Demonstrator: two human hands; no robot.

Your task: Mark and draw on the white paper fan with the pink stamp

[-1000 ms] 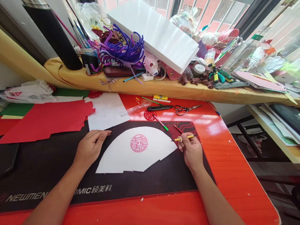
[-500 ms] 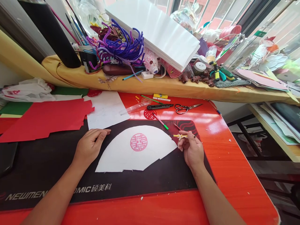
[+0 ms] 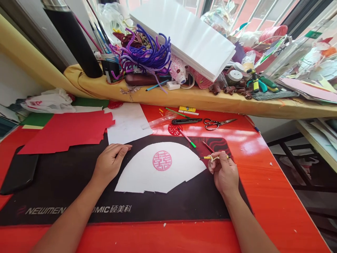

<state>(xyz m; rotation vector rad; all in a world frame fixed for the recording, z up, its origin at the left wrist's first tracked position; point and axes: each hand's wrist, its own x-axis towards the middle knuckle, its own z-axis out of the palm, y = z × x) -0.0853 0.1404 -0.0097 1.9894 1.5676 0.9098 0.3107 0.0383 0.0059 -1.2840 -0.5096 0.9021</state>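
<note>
**A:** Since the white paper fan point(image 3: 158, 175) already looks cut out, pink double-happiness mark point(image 3: 162, 160) included, what's left?

**B:** Only blank paper around the mark, seemingly. It's lying on the black desk mat point(image 3: 52, 207). The left hand point(image 3: 110, 162) sits empty, half-curled, just beside its edge; the right hand point(image 3: 224, 172) pinches a yellow pencil point(image 3: 205, 157), maybe with a pale loop point(image 3: 212, 160), hard to tell.

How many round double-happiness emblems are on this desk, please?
3: a pink one on the white paper fan, a red one on the desk, a red one partly under the white sheet.
</note>
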